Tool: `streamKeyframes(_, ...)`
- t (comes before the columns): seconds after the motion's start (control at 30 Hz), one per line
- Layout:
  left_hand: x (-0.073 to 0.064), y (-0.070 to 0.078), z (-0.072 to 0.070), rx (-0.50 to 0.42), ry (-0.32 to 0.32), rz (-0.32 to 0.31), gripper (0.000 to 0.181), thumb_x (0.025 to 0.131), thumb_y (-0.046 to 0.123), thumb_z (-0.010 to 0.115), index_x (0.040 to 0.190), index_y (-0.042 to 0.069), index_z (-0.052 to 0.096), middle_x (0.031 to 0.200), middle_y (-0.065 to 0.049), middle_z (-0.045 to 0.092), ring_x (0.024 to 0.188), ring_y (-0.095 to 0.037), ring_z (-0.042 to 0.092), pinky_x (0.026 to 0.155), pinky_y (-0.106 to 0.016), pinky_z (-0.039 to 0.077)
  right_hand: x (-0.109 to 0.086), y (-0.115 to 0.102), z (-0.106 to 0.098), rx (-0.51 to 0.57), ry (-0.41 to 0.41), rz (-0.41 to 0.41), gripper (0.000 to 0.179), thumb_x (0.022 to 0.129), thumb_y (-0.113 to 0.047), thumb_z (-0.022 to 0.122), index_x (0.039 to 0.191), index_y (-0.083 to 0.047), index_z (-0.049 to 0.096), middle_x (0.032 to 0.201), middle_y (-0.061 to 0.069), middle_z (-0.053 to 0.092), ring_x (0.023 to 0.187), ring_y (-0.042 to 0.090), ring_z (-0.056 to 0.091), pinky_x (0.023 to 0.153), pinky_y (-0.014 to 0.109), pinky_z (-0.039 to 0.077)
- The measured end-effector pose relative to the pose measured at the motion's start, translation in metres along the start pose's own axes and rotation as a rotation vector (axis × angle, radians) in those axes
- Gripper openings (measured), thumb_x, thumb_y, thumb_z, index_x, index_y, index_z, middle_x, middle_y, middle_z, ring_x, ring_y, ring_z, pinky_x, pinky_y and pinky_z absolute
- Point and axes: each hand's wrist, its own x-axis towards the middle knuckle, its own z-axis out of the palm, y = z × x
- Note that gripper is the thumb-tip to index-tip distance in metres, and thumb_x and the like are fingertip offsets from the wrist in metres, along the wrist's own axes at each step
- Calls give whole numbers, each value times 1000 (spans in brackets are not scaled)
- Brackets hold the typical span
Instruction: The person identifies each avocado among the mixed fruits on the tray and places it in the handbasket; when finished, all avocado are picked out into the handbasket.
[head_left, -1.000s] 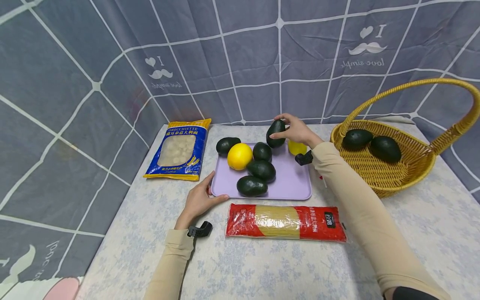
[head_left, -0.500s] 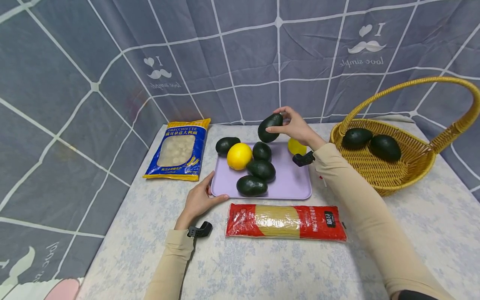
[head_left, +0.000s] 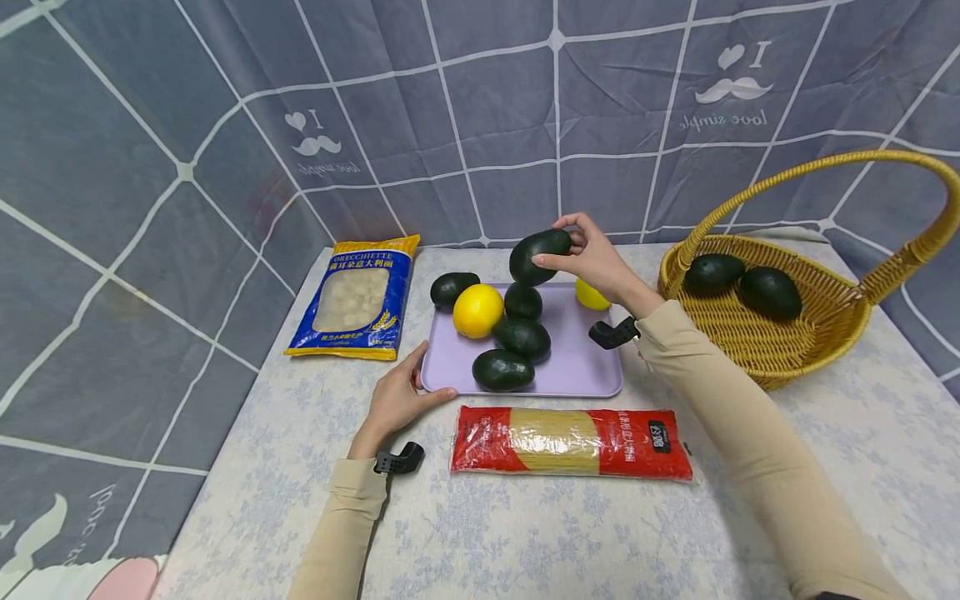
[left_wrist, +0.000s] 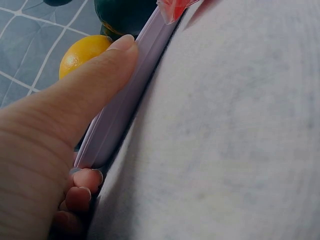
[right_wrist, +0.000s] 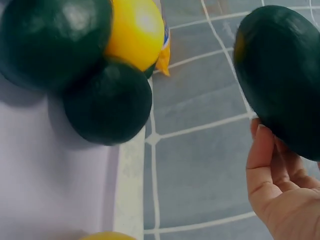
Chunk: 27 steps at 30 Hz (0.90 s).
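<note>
My right hand (head_left: 596, 260) grips a dark green avocado (head_left: 538, 257) by its right end, raised over the back edge of the lilac tray (head_left: 577, 367). In the right wrist view, the fingers bend under this avocado (right_wrist: 280, 75). My left hand (head_left: 401, 396) holds the tray's front left corner, thumb along the front rim and fingers curled at the left side. Several avocados lie on the tray, among them one at the front (head_left: 502, 371). Next to them is a round yellow-orange fruit (head_left: 477, 311). Another yellow fruit (head_left: 592, 295) is partly hidden by my right hand.
Right of the tray stands a yellow wicker basket (head_left: 738, 333) with a tall handle and two avocados (head_left: 770, 293) inside. A red spaghetti packet (head_left: 570, 443) lies in front of the tray. A blue orecchiette bag (head_left: 356, 298) lies to the left. Behind hangs a grey curtain (head_left: 510, 125).
My right hand has lifted the avocado up and slightly left, and the avocado has turned from upright to nearly level. My left hand stays at the tray corner.
</note>
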Motion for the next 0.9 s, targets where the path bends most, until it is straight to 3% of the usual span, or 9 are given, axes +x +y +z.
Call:
streamKeyframes(0.2, 0, 0, 1, 4, 4, 0, 97, 71, 49, 80, 146, 7, 37, 73, -1, 49, 61, -15, 41, 56, -31, 33, -13, -1, 1, -23, 3, -80, 54, 78, -18, 79, 122, -12, 48, 114, 12, 53, 95, 26, 55, 79, 28, 47)
streamKeyframes(0.57, 0, 1, 1, -10, 0, -11, 97, 70, 49, 80, 146, 7, 37, 73, -1, 49, 62, -16, 41, 57, -32, 33, -41, -17, 0, 6, 18, -136, 50, 80, -10, 76, 123, -12, 51, 113, 11, 51, 93, 26, 54, 77, 26, 47)
streamKeyframes(0.9, 0, 1, 0, -13, 3, -6, 97, 70, 49, 80, 146, 7, 37, 73, -1, 49, 62, -16, 41, 57, -32, 33, -75, -30, -14, 32, 12, -215, 51, 82, 0, 72, 126, -6, 47, 122, 11, 45, 98, 21, 56, 82, 22, 48)
